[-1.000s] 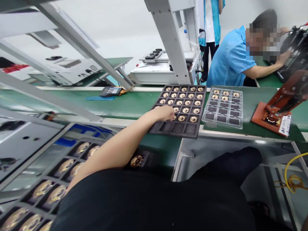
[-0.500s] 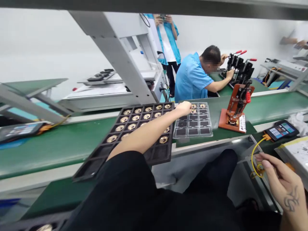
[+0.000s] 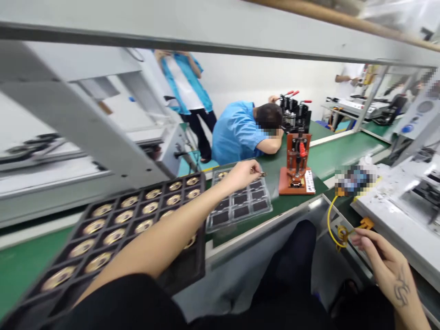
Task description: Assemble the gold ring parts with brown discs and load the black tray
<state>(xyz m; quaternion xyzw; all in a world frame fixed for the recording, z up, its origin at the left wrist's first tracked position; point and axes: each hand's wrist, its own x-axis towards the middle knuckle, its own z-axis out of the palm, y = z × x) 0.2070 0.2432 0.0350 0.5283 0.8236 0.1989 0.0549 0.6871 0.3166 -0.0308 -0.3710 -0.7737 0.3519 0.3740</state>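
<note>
My left hand (image 3: 243, 175) reaches over the clear plastic tray (image 3: 266, 207) and is closed on a small gold metal part (image 3: 257, 172), held above the tray's far right corner. Dark square pockets fill that tray, and a gold piece (image 3: 223, 174) shows at its far left. Under my left arm lies a large black tray (image 3: 184, 270) with gold ring-shaped parts (image 3: 114, 236) in its pockets. My right hand (image 3: 387, 259) is at the lower right, fingers pinched beside a coiled yellow cable (image 3: 330, 224). What they hold, if anything, I cannot make out.
An orange-red toggle clamp fixture (image 3: 297, 181) stands right of the clear tray. Behind it, a person in a blue shirt (image 3: 237, 133) bends beside black clamps with red handles (image 3: 295, 112). A grey beam (image 3: 85, 119) slants at left. A handheld device (image 3: 357, 179) lies at right.
The view has swung right and come closer to the trays. My left hand has moved right across the clear tray, with a gold part now showing in its fingers. My right hand stays near the cable.
</note>
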